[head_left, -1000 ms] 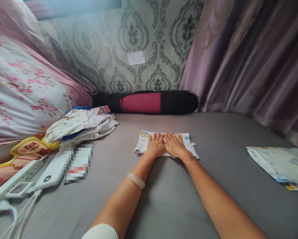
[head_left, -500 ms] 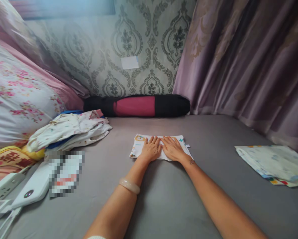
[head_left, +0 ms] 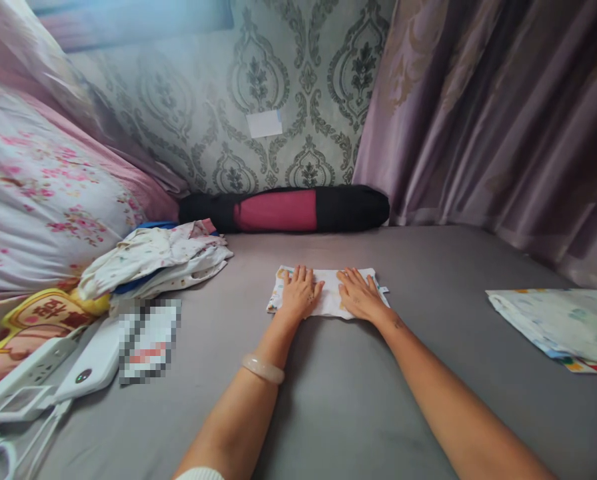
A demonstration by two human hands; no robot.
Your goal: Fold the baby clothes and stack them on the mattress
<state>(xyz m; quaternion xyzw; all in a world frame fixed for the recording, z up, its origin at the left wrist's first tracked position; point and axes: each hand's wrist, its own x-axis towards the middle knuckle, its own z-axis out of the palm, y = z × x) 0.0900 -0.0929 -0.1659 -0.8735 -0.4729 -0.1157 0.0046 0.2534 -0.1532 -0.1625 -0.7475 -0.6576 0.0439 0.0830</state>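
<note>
I see the left hand [head_left: 298, 293] and the right hand [head_left: 362, 297] released, palms down and flat. The cloth [head_left: 330, 293] lies folded under both hands, on the grey sheet [head_left: 358, 393]. Beyond the hands there is a long roll [head_left: 278, 211].

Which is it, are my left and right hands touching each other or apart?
Apart. The head view plainly shows a strip of the white cloth between the left hand and the right hand.
</note>
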